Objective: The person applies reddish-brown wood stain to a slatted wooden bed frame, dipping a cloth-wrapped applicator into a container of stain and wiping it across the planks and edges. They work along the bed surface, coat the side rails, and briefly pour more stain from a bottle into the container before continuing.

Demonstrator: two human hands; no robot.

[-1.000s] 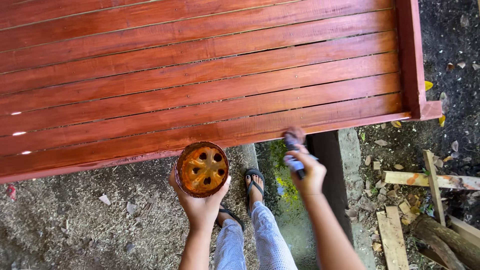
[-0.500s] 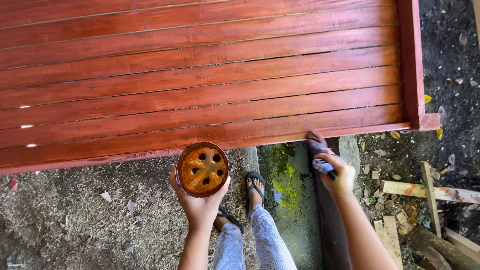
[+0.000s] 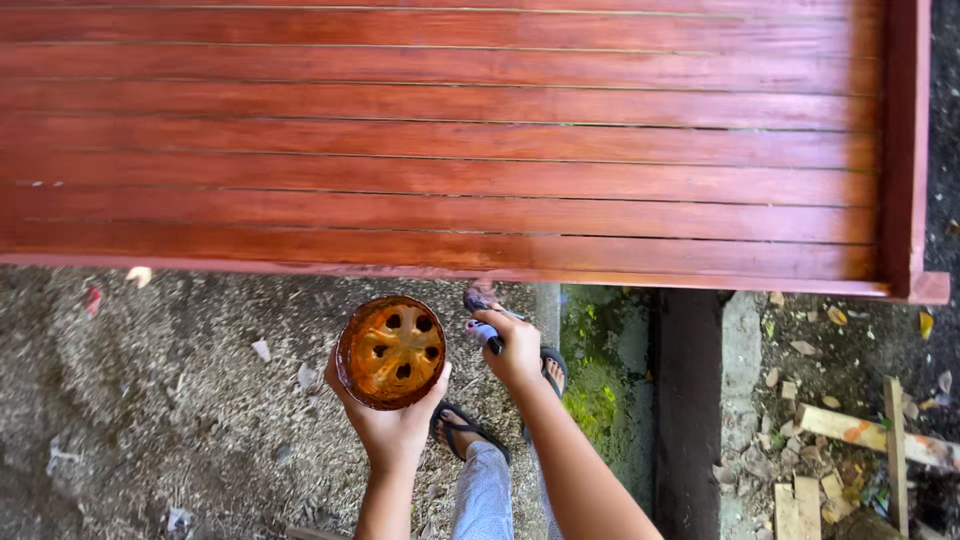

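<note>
- Left hand [image 3: 392,425] cupped under a round tin [image 3: 391,351], palm beneath its base, fingers curled up around the sides and pressed to the wall; tin held upright in the air, above the gritty ground [image 3: 150,400] and just below the near edge of the red-brown slatted panel [image 3: 450,150].
- Inside the tin: an orange-brown film with several dark holes in it. How much liquid lies under the film cannot be told.
- Right hand [image 3: 512,350] closed in a fist around the pale handle of a small brush [image 3: 482,318], fingers pressed together on it; bristle end dark, pointing up toward the panel's lower rail, just beside the tin's rim and close under the wood.
- Slats glossy and evenly coloured across the whole visible face; lower rail looks slightly duller near the brush, though hard to be sure.
- Judged step: coating the wood, with the brush sitting between tin and panel edge. Whether loaded or about to dip cannot be told.
- Next move calls for a level tin, a steady wrist, bristles laid along the grain of the rail, and light pressure to avoid drips onto the sandalled feet [image 3: 465,425] directly below.
- Nearby: a mossy concrete strip [image 3: 600,380] to the right of the legs, wood offcuts [image 3: 860,430] further right, well apart from both hands.
</note>
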